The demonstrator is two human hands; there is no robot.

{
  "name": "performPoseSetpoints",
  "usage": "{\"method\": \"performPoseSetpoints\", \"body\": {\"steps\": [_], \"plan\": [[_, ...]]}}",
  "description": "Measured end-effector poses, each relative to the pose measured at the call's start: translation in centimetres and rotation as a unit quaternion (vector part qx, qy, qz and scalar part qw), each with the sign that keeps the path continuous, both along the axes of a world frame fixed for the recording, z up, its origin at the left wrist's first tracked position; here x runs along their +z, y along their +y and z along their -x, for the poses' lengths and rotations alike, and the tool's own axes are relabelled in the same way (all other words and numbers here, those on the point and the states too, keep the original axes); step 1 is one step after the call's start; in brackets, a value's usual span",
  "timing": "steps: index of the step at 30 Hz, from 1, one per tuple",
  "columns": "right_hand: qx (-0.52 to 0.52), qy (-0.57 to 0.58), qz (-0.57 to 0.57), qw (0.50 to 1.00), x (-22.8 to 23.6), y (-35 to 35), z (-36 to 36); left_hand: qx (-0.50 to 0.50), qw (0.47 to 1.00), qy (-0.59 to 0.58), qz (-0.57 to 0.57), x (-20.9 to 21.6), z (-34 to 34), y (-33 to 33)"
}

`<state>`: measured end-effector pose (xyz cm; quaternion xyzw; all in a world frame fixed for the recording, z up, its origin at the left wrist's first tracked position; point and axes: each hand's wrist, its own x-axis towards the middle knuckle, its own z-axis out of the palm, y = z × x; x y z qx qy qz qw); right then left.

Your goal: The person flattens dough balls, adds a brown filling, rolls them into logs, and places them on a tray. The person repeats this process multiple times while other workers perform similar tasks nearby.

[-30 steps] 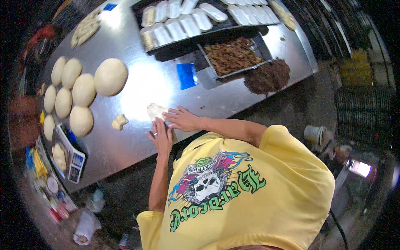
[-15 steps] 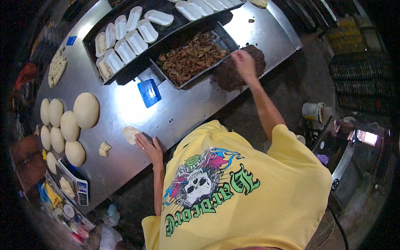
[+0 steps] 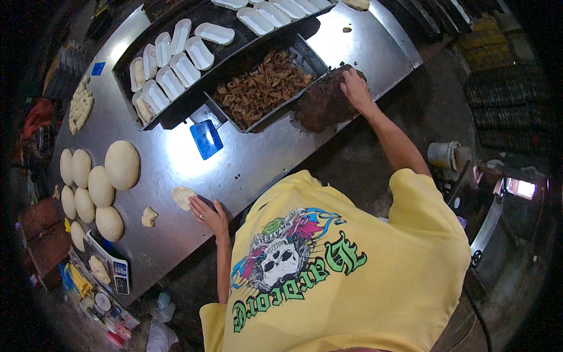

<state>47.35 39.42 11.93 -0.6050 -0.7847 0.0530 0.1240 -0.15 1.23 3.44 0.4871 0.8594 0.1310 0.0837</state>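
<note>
Dough (image 3: 182,198), pale and flat, sits on the shiny metal table (image 3: 252,158) in front of the person. The left hand (image 3: 210,217) lies just beside it, with fingertips touching the edge of the dough. Its fingers are straight and close together, the thumb sticks out wide, and it grips nothing. The right hand (image 3: 356,92) is far off to the right, touching the right end of a brown, crumbly heap (image 3: 322,104). Its fingers are bent, but I cannot tell if they hold any crumbs. Just beside the heap is a metal pan (image 3: 306,54) with brown bits (image 3: 264,88) in it. Behind the pan is a long dark tray (image 3: 243,38) with long white cups (image 3: 199,53). A flat blue piece (image 3: 206,139) lies near the pan. Left of the flat dough is a small lump (image 3: 149,217), and farther left are big round balls (image 3: 101,186). Near the balls stands a scale (image 3: 121,271) with more dough on top.
</note>
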Motion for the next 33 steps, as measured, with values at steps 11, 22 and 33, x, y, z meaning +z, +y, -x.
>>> {"method": "performPoseSetpoints", "body": {"steps": [11, 22, 33], "plan": [[-0.042, 0.528, 0.437, 0.728, -1.0, -10.6, 17.9, -0.042, 0.997, 0.027, -0.065, -1.1, 3.5, -2.8], [0.424, 0.288, 0.360, 0.779, -6.3, -24.5, 47.2, 0.037, 0.950, -0.195, -0.239, -0.3, 8.0, -5.2], [0.550, 0.106, 0.158, 0.813, -9.0, -22.8, 48.4, -0.017, 0.966, -0.149, -0.212, -1.0, 12.4, -0.3]]}}
